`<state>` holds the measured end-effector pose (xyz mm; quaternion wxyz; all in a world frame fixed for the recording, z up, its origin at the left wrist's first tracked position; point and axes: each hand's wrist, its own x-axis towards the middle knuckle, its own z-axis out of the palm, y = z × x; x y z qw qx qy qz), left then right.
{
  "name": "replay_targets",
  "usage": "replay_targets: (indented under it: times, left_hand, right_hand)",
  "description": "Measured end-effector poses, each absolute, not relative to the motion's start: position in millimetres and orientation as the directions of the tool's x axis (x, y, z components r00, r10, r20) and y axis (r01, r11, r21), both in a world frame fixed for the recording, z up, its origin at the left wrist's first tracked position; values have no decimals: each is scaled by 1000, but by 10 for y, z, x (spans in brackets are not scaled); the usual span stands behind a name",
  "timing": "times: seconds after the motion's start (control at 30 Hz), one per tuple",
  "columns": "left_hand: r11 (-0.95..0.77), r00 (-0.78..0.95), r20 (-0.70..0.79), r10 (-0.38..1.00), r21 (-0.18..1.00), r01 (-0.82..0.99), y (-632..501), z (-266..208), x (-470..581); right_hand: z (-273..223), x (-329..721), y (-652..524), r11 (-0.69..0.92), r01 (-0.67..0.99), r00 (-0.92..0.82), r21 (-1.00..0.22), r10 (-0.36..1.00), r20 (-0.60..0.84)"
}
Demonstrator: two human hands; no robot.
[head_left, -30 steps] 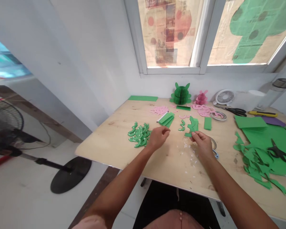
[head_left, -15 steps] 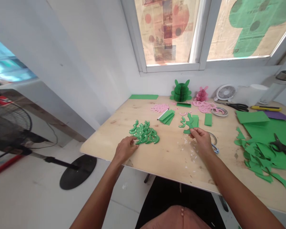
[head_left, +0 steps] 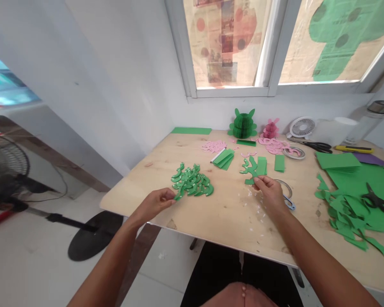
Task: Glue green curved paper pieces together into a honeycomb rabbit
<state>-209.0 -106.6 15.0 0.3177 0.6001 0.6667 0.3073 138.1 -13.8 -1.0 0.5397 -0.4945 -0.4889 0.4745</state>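
My left hand (head_left: pixel 156 204) is at the near-left edge of a pile of curved green paper cutouts (head_left: pixel 192 181), thumb and fingers closed on one of its pieces. These pieces have small white spots along them. Farther right, my right hand (head_left: pixel 270 192) pinches a branching green paper cutout (head_left: pixel 251 167) by its lower end, just above the tabletop. Behind this cutout lies a folded green paper strip (head_left: pixel 261 165). A roll of tape (head_left: pixel 284 187) and a small blue-handled tool (head_left: pixel 289 203) are partly hidden by my right hand.
Pink paper cutouts (head_left: pixel 272 145) lie toward the back, near a green honeycomb-paper figure (head_left: pixel 242 123) and a pink one (head_left: pixel 270 128). Black scissors (head_left: pixel 379 199) rest on green sheets at right, beside green scraps (head_left: pixel 345 217). A floor fan (head_left: pixel 6 157) stands left of the table.
My left hand has shifted left and closed on a piece at the pile's edge. My right hand stays nearly in place, still holding its green cutout.
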Motion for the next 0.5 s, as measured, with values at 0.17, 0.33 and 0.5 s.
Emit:
replay_targets:
  times: [0.17,0.33,0.5]
  left_hand:
    - [121,-218,-14,976,867,484,-1159,232,-1980]
    - [-24,-200,133,971,883,468,-1007,245,-1514]
    - [-230,-41,291,956,826,515,-641,352,-1016]
  right_hand:
    - [-62,1370,-130,58,-35,12,-998,998,58]
    - [-88,1357,-116,61,-43,-8,-997,998,61]
    - [-44,1334,-135,6,-82,-12,-997,1000,7]
